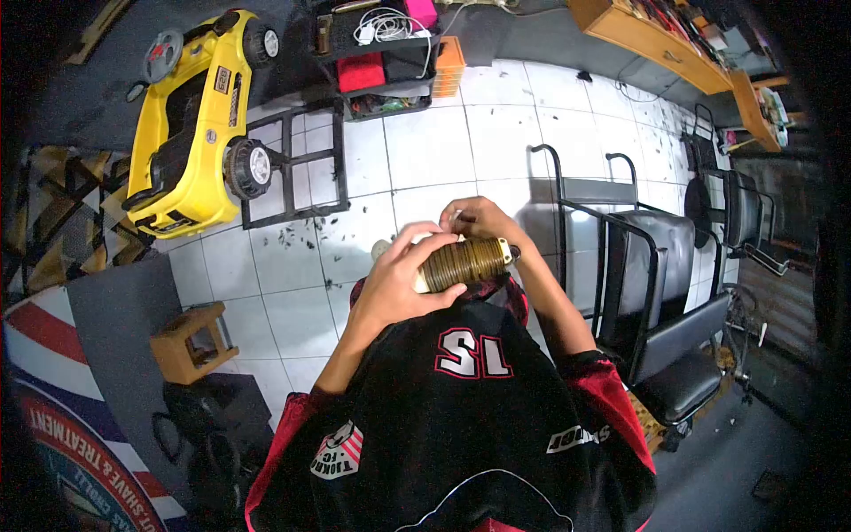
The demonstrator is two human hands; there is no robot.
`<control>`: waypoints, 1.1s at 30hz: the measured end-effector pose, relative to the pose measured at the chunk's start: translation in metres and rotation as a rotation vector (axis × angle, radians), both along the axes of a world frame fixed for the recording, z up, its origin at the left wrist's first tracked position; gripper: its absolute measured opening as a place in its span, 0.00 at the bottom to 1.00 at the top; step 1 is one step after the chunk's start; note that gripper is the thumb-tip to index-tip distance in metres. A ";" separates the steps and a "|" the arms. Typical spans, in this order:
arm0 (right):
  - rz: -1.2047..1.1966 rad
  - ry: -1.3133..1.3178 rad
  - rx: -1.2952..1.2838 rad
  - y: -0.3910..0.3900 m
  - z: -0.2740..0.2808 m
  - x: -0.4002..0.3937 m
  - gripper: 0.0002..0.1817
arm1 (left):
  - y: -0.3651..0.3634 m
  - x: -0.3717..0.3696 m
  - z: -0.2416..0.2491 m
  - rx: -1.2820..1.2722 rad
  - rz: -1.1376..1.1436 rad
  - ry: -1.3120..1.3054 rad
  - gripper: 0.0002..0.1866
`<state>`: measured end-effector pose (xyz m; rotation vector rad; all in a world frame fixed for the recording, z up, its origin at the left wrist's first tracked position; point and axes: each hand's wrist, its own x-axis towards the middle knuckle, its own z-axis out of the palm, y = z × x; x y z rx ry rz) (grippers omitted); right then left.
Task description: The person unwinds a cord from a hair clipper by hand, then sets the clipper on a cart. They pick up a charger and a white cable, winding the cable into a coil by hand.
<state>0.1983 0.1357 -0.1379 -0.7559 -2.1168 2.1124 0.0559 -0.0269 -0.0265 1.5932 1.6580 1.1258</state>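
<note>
Your left hand (386,282) wraps ribbed brown cylinder (465,268), fingers over far side, thumb along near side. Cylinder above your black-and-red jersey (479,417). Your right hand (483,217) just beyond cylinder, fingers bent together; can't tell what they pinch. Left of cylinder, well apart: yellow toy car (199,151). Right: black padded chair (660,257).

A cylinder (465,264) lies in the left hand (390,282), above the tile floor (496,173); ride-on toy car (208,124) at its left edge, shelving rack (381,50) far edge, chair (656,253) right.
</note>
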 end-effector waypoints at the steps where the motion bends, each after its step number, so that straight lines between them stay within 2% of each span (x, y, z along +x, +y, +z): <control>1: 0.042 -0.070 -0.109 -0.001 -0.002 0.002 0.04 | 0.002 -0.002 -0.002 0.033 0.026 -0.022 0.33; 2: -0.010 0.236 -0.048 -0.010 -0.003 0.007 0.05 | 0.004 -0.005 -0.006 0.066 0.052 -0.044 0.32; 3: 0.043 0.211 0.053 -0.016 0.004 0.012 0.06 | 0.004 -0.007 -0.009 0.099 0.079 -0.066 0.32; 4: 0.095 0.189 0.155 -0.022 0.010 0.016 0.08 | 0.000 -0.007 -0.008 -0.053 0.122 -0.226 0.29; 5: 0.125 0.097 0.364 -0.027 0.013 0.010 0.09 | 0.001 -0.010 -0.008 -0.033 0.152 -0.221 0.28; 7: 0.097 0.187 0.458 -0.039 0.029 0.012 0.10 | 0.003 -0.017 0.000 -0.030 0.203 -0.254 0.28; 8: 0.206 -0.040 0.355 -0.037 0.039 0.013 0.12 | 0.003 -0.019 -0.003 0.019 0.231 -0.306 0.27; 12: -0.120 0.017 0.272 -0.053 0.078 0.010 0.10 | 0.004 -0.034 -0.010 0.033 0.379 -0.399 0.26; 16: -0.200 0.021 0.526 -0.050 0.080 0.010 0.08 | 0.002 -0.045 -0.009 0.029 0.467 -0.529 0.23; 20: -0.179 0.018 0.490 -0.045 0.100 0.007 0.08 | 0.005 -0.045 -0.011 0.017 0.543 -0.767 0.26; 22: -0.184 0.060 0.389 -0.049 0.115 0.006 0.08 | 0.004 -0.047 -0.010 0.002 0.519 -0.850 0.26; 28: -0.212 -0.028 0.097 -0.050 0.156 0.004 0.10 | 0.001 -0.049 -0.009 0.006 0.425 -1.001 0.27; 33: -0.185 -0.029 0.148 -0.045 0.154 0.011 0.10 | -0.002 -0.050 -0.011 0.002 0.387 -0.991 0.27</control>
